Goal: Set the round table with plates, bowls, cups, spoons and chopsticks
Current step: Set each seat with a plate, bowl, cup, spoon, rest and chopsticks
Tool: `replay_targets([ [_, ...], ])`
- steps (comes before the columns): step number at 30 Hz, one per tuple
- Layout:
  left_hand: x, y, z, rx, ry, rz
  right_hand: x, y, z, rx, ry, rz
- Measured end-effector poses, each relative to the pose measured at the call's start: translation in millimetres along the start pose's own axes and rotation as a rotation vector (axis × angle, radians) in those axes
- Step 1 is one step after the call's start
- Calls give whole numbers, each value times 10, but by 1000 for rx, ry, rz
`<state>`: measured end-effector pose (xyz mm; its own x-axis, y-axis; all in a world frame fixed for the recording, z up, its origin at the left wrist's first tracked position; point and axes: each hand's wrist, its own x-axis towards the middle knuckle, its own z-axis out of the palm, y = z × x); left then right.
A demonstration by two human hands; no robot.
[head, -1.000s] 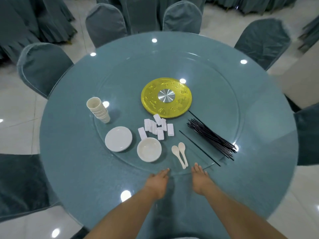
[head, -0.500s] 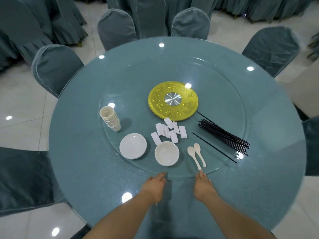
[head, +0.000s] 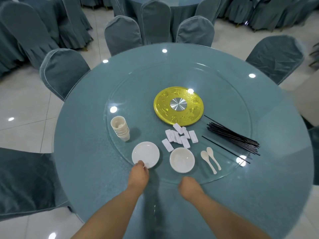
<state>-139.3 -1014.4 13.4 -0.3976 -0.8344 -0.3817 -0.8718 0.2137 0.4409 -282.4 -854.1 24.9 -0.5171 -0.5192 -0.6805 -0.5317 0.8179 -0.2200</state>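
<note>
While I stand at the 6 o'clock edge of the round tabletop (head: 89,169), my left hand (head: 139,173) reaches onto the glass turntable (head: 224,80) and pinches the near rim of the plate (head: 145,154), fingertips (head: 140,163) on its 7 o'clock edge. My right hand (head: 189,186) rests at the turntable's near rim, fingers curled under; it holds nothing, and I cannot tell whether it touches the glass.

All tableware sits on the turntable's near half:
- Stacked cups (head: 120,128): at 10 o'clock of the plate, leaning slightly.
- Bowl (head: 182,159): at 3 o'clock of the plate, near but apart from it.
- Chopstick rests (head: 179,136): a loose white cluster at 12 o'clock of the bowl; the nearest one lies just beside the bowl's rim.
- Two spoons (head: 211,159): side by side at 3 o'clock of the bowl, handles toward me.
- Chopsticks (head: 233,137): a black bundle at 2 o'clock of the spoons, with one stick lying separate on its near side.

A yellow disc (head: 178,106) with a metal hub marks the turntable centre. Covered chairs (head: 63,69) ring the tabletop.
</note>
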Motion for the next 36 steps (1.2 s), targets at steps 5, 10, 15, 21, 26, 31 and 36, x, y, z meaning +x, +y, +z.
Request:
replay_targets([
  [5, 374, -39, -197, -165, 92, -115, 56, -409, -125, 60, -35, -122],
  [10, 598, -30, -183, -137, 28, -191, 224, -698, -206, 233, -85, -75],
  [15, 704, 18, -128, -150, -18, -165, 384, -851, -221, 476, -77, 84],
  [21, 727, 17, -67, -105, -52, -81, 545, -891, -206, 621, -71, 172],
  [26, 652, 42, 2, -78, -88, -59, 609, -920, -190, 629, -15, 267],
  [31, 589, 83, 26, -25, -101, -43, 625, -876, -183, 647, 28, 304],
  [36, 486, 189, -1, 18, -54, -20, 570, -804, -187, 699, 106, 322],
])
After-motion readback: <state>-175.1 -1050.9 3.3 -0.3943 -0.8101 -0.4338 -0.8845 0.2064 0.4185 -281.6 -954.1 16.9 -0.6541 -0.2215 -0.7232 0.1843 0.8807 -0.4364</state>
